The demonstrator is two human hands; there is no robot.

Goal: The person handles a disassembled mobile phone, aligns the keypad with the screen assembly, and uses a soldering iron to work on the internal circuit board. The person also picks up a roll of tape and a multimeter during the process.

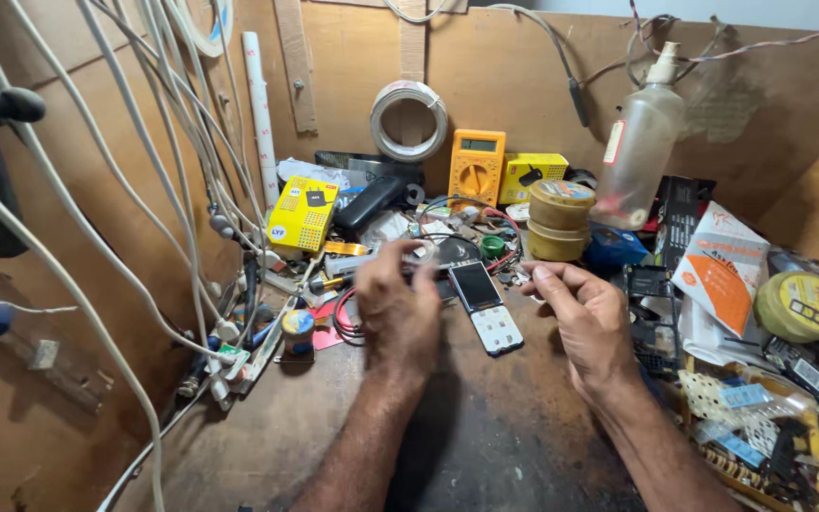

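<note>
Hovering above the dark worn wooden tabletop [485,427], the left hand [395,308] is blurred, its fingers curled; whether its grip pinches anything I cannot tell. The right hand [591,322] has its grip together, thumb meeting forefinger, on something too small to make out. Between both hands lies the small black keypad phone with white keys [485,305], flat, near two stacked round yellow tins [559,220].

Small bar phone [485,306], dark screen, pale keypad, flat face-up on bench just below stacked round tins [559,220].
</note>
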